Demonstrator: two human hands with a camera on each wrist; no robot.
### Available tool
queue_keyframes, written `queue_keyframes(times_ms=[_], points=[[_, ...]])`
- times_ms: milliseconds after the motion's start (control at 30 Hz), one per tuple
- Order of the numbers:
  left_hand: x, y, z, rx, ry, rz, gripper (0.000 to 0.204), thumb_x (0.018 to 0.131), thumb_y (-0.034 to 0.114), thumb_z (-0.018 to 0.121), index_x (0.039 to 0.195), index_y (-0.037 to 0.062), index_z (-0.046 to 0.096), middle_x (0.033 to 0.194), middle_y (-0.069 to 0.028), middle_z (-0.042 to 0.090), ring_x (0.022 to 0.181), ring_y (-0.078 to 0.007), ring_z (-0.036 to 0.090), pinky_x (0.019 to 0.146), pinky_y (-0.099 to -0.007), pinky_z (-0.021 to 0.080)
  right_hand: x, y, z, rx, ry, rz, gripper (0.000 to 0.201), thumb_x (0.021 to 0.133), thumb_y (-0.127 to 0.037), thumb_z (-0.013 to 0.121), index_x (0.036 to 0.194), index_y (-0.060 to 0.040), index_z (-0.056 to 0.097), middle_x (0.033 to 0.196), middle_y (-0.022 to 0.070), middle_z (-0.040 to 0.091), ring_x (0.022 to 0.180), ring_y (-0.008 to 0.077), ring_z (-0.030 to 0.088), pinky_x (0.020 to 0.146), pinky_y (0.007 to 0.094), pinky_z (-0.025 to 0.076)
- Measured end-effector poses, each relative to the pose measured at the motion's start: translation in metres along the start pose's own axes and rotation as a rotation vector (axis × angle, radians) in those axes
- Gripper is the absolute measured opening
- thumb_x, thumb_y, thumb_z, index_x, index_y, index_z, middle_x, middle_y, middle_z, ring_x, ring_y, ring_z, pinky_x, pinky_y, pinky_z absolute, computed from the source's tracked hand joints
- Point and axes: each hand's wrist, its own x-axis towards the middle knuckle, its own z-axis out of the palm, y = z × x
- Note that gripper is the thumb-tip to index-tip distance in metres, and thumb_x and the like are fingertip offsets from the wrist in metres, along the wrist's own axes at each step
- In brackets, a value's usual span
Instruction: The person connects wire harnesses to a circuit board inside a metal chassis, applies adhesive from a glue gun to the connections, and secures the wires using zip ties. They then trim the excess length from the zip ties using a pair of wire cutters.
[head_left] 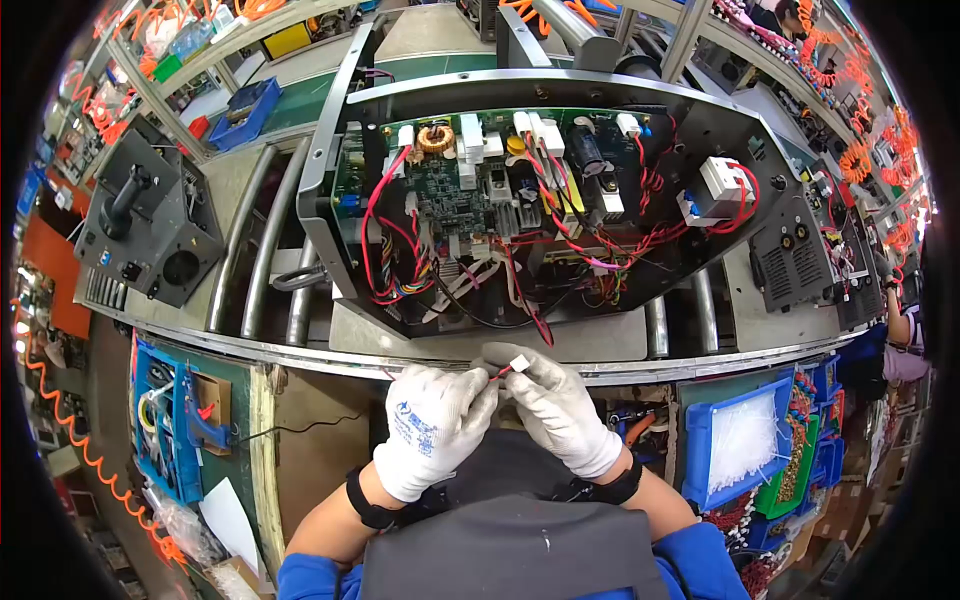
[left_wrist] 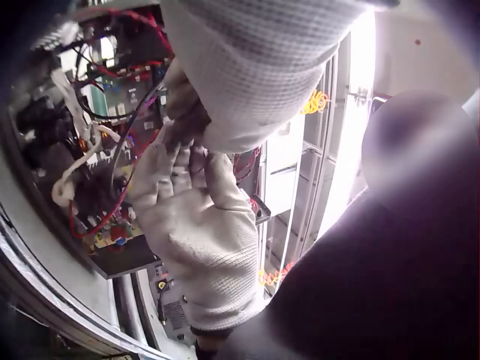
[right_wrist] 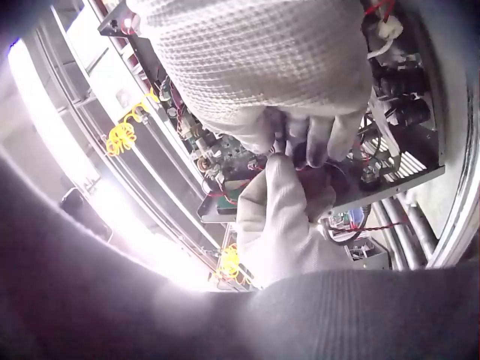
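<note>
Both hands wear white gloves with greyish fingertips and meet in front of the metal chassis (head_left: 540, 328). My left hand (head_left: 432, 420) pinches a thin red and black cable (head_left: 498, 374) between thumb and fingers. At the cable's end, a small white connector (head_left: 519, 363) lies at the fingertips of my right hand (head_left: 562, 412), which holds the cable close to it. In the left wrist view the right hand (left_wrist: 202, 232) is seen palm side, fingers curled toward the left hand (left_wrist: 255, 67). The fingertips hide the cable in both wrist views.
The open chassis holds a green circuit board (head_left: 450, 190) and bundled wires, resting on a roller conveyor (head_left: 272, 240). A blue tool tray (head_left: 165, 420) stands at left, a blue bin (head_left: 738, 440) of white parts at right. Grey units (head_left: 150, 225) flank the chassis.
</note>
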Motion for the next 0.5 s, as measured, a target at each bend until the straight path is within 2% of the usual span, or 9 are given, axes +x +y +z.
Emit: queue_keyframes(times_ms=[167,233,267,300,367,400,433,467,500], points=[[0.009,0.014,0.001,-0.013,-0.037,-0.07,0.008,0.076,0.012,0.071,0.078,0.0086,0.064,0.065,-0.0059,0.061,0.06,-0.0251,0.059,0.059,-0.0376,0.044,-0.002,-0.007,-0.008,0.152,-0.108,-0.005,0.044,0.099,-0.013,0.055,0.138,0.0021,0.043,0.132,0.0114,0.054,0.123,0.0181,0.05,0.108,0.0322,0.038],[0.009,0.02,0.007,-0.144,0.047,-0.159,0.006,0.077,0.01,0.071,0.076,0.0085,0.064,0.066,-0.0077,0.061,0.06,-0.028,0.059,0.058,-0.0375,0.044,-0.001,-0.009,-0.01,0.186,-0.065,-0.012,0.038,0.099,-0.012,0.054,0.133,0.0016,0.048,0.129,0.0114,0.055,0.119,0.0171,0.052,0.104,0.0317,0.042],[0.006,0.021,0.007,-0.372,-0.099,-0.381,0.006,0.083,0.01,0.068,0.08,0.006,0.064,0.065,-0.0051,0.06,0.055,-0.02,0.057,0.056,-0.0315,0.044,-0.001,-0.008,-0.012,0.188,-0.069,-0.014,0.038,0.099,-0.012,0.054,0.133,0.0016,0.048,0.129,0.0114,0.055,0.119,0.0171,0.052,0.104,0.0317,0.042],[0.002,0.022,0.01,-0.367,-0.099,-0.381,0.006,0.083,0.01,0.068,0.08,0.006,0.064,0.065,-0.0051,0.06,0.055,-0.02,0.057,0.056,-0.0315,0.044,-0.002,-0.005,-0.016,0.207,-0.05,0.011,0.034,0.099,-0.013,0.055,0.129,0.0013,0.05,0.126,0.0108,0.057,0.114,0.0158,0.055,0.101,0.0309,0.044],[-0.004,0.023,0.023,-1.083,-0.149,-1.001,0.003,0.091,0.005,0.062,0.092,0.002,0.064,0.075,-0.0022,0.063,0.067,-0.0081,0.062,0.057,-0.0227,0.047,-0.001,-0.005,-0.013,0.232,-0.034,0.037,0.031,0.099,-0.014,0.055,0.125,0.0009,0.052,0.123,0.0103,0.059,0.11,0.0146,0.057,0.097,0.03,0.046],[-0.006,0.019,0.026,-1.193,-0.145,-0.995,0.006,0.094,0.004,0.059,0.099,0.0012,0.061,0.081,-0.0008,0.062,0.066,-0.0063,0.058,0.057,-0.0197,0.045,0.001,-0.011,-0.007,0.172,0.01,0.032,0.028,0.098,-0.014,0.056,0.122,0.0004,0.053,0.117,0.0089,0.061,0.106,0.0133,0.058,0.093,0.0287,0.048],[-0.007,0.017,0.023,-1.187,-0.146,-0.999,0.006,0.094,0.004,0.059,0.099,0.0012,0.061,0.081,-0.0008,0.062,0.066,-0.0063,0.058,0.057,-0.0197,0.045,0.003,-0.013,-0.003,0.111,0.054,0.027,0.025,0.098,-0.015,0.057,0.118,-0.0002,0.054,0.112,0.0075,0.063,0.101,0.0119,0.059,0.089,0.0274,0.049],[-0.003,0.014,0.017,-1.033,-0.174,-0.928,0.008,0.094,0.005,0.059,0.101,0.0005,0.061,0.082,-0.0009,0.062,0.065,-0.0061,0.056,0.058,-0.0193,0.045,0.009,-0.005,0.001,0.012,0.123,-0.14,0.023,0.098,-0.016,0.057,0.116,-0.0005,0.055,0.104,0.0065,0.065,0.092,0.0108,0.06,0.083,0.0257,0.049],[-0.001,0.012,0.014,-0.882,-0.201,-0.858,0.01,0.093,0.005,0.06,0.102,-0.0001,0.061,0.083,-0.0009,0.061,0.064,-0.0058,0.053,0.059,-0.0188,0.044,0.014,-0.005,-0.002,-0.118,0.198,-0.192,0.02,0.098,-0.013,0.056,0.113,-0.0004,0.055,0.096,0.0059,0.065,0.083,0.0097,0.06,0.078,0.0249,0.049]])
